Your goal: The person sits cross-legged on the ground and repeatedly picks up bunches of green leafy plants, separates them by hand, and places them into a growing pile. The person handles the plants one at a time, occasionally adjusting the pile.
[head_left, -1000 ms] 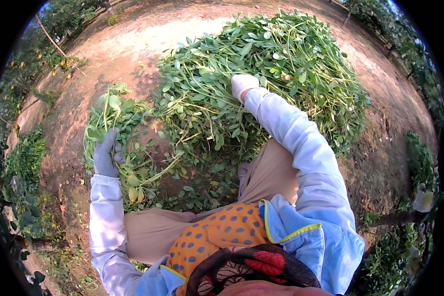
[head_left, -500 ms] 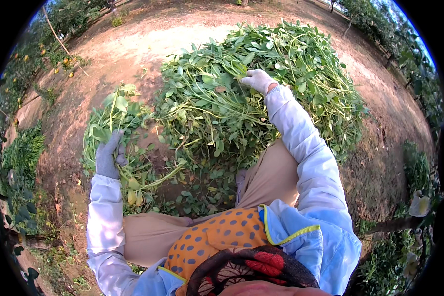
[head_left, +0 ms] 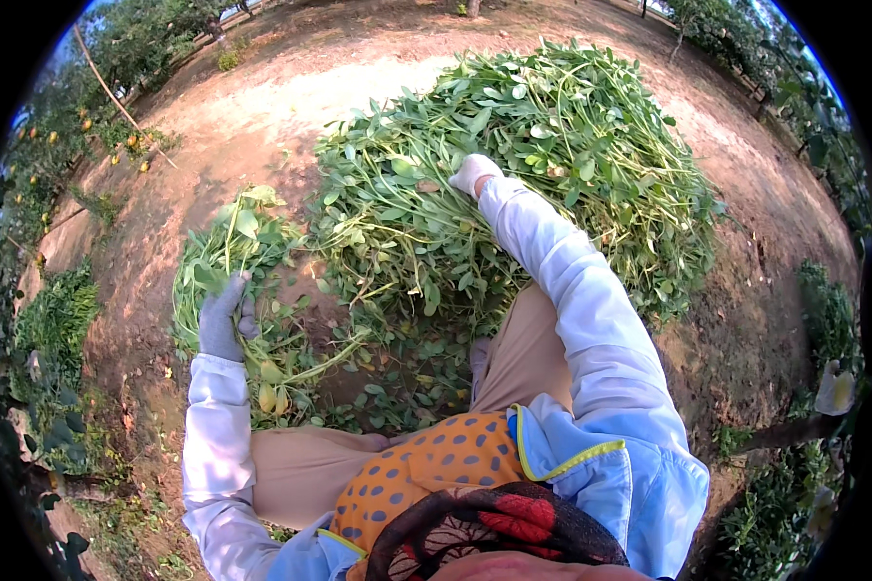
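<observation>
A big heap of cut leafy green plants (head_left: 591, 165) lies in front of me, stems and leaves tangled together. My right hand (head_left: 475, 174), in a pale glove, is closed on leafy stems near the middle of the heap's upper part; its fingertips are partly hidden. To the left, my left hand (head_left: 225, 320) wears a grey glove and is closed around the stems of a smaller bunch of leafy green plants (head_left: 247, 232). Leaves of that bunch stick up above the glove, and others hang below it. A few yellowed leaves (head_left: 273, 397) show near the left wrist.
Bare brown soil (head_left: 233, 126) surrounds the heap, with loose leaves between my legs. My bent knees in tan trousers (head_left: 523, 349) sit close to the heap. Trees with yellow fruit (head_left: 131, 140) stand at the far left, and a leaning pole (head_left: 107, 82) beside them.
My right hand has moved left and slightly down over the heap, and its fingers have closed into a fist on the stems. The left hand keeps its hold on the small bunch.
</observation>
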A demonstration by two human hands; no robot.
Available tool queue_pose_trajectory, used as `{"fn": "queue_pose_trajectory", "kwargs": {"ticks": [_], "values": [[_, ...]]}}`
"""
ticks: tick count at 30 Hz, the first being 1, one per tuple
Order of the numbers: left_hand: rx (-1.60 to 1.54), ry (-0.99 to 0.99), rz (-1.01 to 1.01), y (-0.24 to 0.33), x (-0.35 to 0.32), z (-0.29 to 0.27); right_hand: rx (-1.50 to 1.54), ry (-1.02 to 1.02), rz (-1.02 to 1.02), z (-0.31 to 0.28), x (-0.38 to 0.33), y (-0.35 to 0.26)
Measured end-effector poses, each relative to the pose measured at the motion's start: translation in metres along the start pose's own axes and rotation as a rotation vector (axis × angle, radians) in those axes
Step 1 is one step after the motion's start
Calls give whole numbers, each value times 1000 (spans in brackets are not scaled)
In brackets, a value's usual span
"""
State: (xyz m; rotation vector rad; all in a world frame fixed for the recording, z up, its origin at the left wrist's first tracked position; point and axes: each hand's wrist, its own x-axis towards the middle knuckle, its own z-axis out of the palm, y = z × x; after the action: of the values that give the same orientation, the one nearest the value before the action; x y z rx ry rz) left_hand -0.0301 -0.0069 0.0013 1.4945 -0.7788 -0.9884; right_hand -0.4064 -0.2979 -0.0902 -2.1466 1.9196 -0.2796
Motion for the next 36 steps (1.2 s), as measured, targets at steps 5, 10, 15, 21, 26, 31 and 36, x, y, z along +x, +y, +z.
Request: {"fn": "queue_pose_trajectory", "kwargs": {"ticks": [5,10,15,21,26,31,36], "values": [[-3,-48,-7,2,1,7,552,-274,128,-12,26,40],[0,-5,-5,0,-4,-2,-41,133,98,-33,-3,20],[31,-15,-11,1,-6,-1,96,147,90,-48,-15,2],[11,-28,-11,3,-8,0,201,57,31,-67,2,9],[9,-41,-15,2,-7,1,317,179,-164,-69,-8,-1],[-49,-97,-41,-1,-2,-5,800,313,-207,-76,-68,-63],[-158,-176,-62,1,-3,7,812,289,-423,-65,-136,-128]]}}
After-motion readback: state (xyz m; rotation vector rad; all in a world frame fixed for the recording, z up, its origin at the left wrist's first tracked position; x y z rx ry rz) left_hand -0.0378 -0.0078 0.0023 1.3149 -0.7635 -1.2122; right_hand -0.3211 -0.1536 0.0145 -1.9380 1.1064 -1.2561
